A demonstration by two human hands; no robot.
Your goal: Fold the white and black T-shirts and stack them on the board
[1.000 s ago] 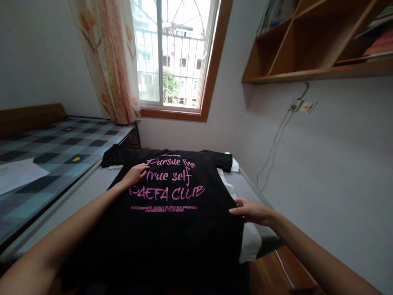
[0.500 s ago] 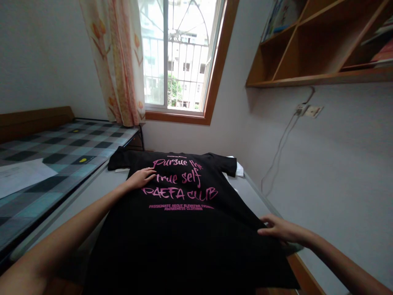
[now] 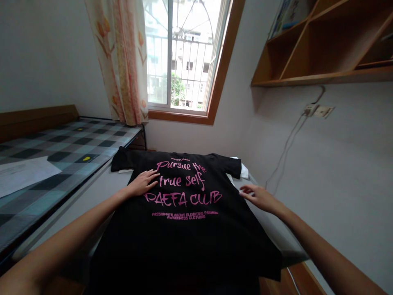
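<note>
my left hand (image 3: 143, 183) lies flat on the black t-shirt (image 3: 187, 237), fingers slightly spread beside the pink lettering (image 3: 184, 184). my right hand (image 3: 258, 197) is at the shirt's right edge, fingers loosely parted; cannot tell whether they touch fabric. shirt lies spread over the grey table (image 3: 270, 223), hem hanging past the near edge. white cloth (image 3: 244, 171) shows beyond the right sleeve.

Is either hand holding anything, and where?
The left hand only rests on the black shirt; whether the right hand grips its side edge cannot be told.
</note>
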